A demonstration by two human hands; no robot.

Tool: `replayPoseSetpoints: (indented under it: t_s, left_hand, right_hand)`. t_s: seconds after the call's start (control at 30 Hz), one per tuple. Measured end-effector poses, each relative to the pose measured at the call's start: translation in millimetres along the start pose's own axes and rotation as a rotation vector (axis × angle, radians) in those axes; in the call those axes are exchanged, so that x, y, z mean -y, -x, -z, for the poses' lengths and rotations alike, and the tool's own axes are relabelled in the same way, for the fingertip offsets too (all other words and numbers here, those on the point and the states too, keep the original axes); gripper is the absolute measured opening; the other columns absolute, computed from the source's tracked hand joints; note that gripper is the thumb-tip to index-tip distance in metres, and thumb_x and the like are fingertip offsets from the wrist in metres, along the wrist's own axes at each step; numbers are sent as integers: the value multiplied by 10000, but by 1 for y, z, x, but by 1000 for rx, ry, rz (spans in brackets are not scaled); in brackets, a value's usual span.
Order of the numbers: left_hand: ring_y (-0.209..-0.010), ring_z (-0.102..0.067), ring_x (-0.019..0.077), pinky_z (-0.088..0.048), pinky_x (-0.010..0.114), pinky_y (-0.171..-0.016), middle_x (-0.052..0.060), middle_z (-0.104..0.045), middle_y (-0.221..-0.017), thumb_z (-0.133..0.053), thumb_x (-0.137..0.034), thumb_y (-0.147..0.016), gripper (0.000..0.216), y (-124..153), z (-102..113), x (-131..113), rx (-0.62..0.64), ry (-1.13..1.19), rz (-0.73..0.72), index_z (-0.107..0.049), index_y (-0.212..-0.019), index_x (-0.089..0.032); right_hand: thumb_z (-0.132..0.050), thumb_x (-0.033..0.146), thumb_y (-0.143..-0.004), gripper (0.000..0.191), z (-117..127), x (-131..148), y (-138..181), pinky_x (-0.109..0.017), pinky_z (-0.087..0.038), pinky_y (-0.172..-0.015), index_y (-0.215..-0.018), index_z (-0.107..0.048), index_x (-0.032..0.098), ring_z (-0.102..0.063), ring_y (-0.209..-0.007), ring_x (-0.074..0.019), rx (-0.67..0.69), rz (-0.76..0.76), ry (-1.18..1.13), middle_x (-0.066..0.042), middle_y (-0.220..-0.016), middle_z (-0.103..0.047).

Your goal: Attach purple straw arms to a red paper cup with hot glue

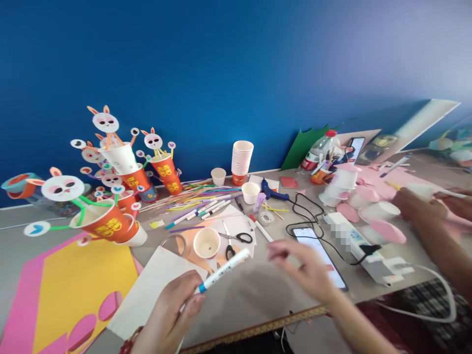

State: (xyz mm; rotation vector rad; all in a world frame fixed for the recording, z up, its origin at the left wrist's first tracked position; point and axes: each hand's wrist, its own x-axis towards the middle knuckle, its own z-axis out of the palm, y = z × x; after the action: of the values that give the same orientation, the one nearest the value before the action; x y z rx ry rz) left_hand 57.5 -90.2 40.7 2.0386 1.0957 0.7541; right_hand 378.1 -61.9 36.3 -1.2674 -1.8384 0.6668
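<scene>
My left hand [171,309] is closed around a white marker [225,269] with a blue end. The marker slants up to the right above the grey table. My right hand [306,268], slightly blurred, hovers with its fingers apart and nothing visible in them. Closest to its fingertips lies a red-capped marker [262,228], and a phone [319,255] with a lit screen is beside the wrist. Beyond the held marker are a white paper cup [207,243], black-handled scissors [236,238] and orange paper scraps [184,248]. White paper [147,290] extends under my left hand.
Rabbit-decorated paper cups [110,221] crowd the left, above yellow paper [81,275]. Pipe cleaners [195,194], a cup stack [242,157] and a blue glue gun [273,191] line the back. A power strip [354,246] with cords stands right, near a co-worker's hand [420,206].
</scene>
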Motion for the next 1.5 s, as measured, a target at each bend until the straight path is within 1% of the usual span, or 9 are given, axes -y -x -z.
replayPoseSetpoints:
  t_s: [0.1, 0.23, 0.47, 0.7, 1.03, 1.17, 1.27, 1.37, 1.5]
  left_hand:
    - [-687, -560, 157, -414, 246, -619, 11, -574, -766, -386, -302, -992, 203, -3, -10, -5, 75, 1, -72, -486, -836, -218]
    - [-755, -576, 184, -411, 270, -651, 35, -611, -825, -419, -279, -981, 135, 0, -18, -5, 105, -100, -106, -499, -897, -210]
    - [-753, -570, 189, -388, 279, -653, 31, -609, -799, -422, -330, -988, 212, 7, -11, 3, 108, -176, -52, -526, -855, -202]
    - [-730, -544, 191, -368, 287, -634, 35, -590, -795, -378, -323, -998, 223, 9, -7, 12, 61, -253, -37, -471, -834, -202]
    - [-674, -562, 178, -373, 277, -609, 35, -620, -770, -253, -477, -1016, 416, 10, -5, 17, 153, -219, -83, -521, -863, -198]
    - [-749, -591, 178, -432, 273, -683, 40, -633, -808, -285, -502, -1007, 442, -13, 31, 37, -11, -241, -14, -557, -843, -196]
    - [-932, -610, 196, -459, 302, -822, 58, -658, -966, -305, -341, -1027, 326, -41, 59, 63, -206, -598, 228, -594, -962, -206]
    - [-1083, -578, 234, -472, 327, -862, 77, -633, -1132, -457, -257, -972, 186, -67, 64, 91, -165, -801, 343, -617, -1060, -222]
    - [-1042, -598, 292, -509, 363, -778, 140, -643, -1077, -518, -167, -902, 150, -87, 50, 117, -122, -851, 399, -649, -975, -165]
  right_hand:
    - [-737, 480, -790, 309, -79, 34, 20, -260, -513, -574, -930, -680, 210, -636, -604, -160, 333, -89, -585, -35, -768, -693]
    - [-679, 465, -846, 275, -118, 57, 19, -232, -471, -555, -924, -662, 202, -573, -609, -128, 138, -237, -825, -23, -776, -627]
    - [-644, 518, -858, 383, -121, 51, 5, -186, -338, -424, -701, -544, 183, -428, -433, -74, 331, -312, -912, 40, -553, -516]
    - [-611, 518, -894, 375, -145, 47, 8, -162, -206, -372, -744, -459, 210, -312, -349, -47, 260, -416, -1019, 92, -444, -456]
    - [-607, 517, -899, 408, -143, 54, 2, -182, -245, -389, -682, -452, 207, -343, -370, -47, 328, -289, -946, 80, -510, -440]
    - [-645, 482, -883, 368, -134, 48, -6, -179, -271, -394, -699, -502, 198, -402, -393, -59, 256, -272, -914, 56, -518, -504]
    - [-651, 448, -890, 346, -124, 36, -13, -167, -253, -389, -702, -494, 203, -375, -386, -55, 68, -351, -924, 64, -485, -510]
    - [-663, 436, -886, 344, -117, 26, -15, -159, -246, -394, -697, -503, 199, -376, -397, -52, -21, -391, -893, 63, -473, -508]
    - [-689, 456, -859, 337, -114, 17, -8, -157, -226, -381, -717, -540, 191, -382, -390, -52, 8, -401, -844, 51, -477, -532]
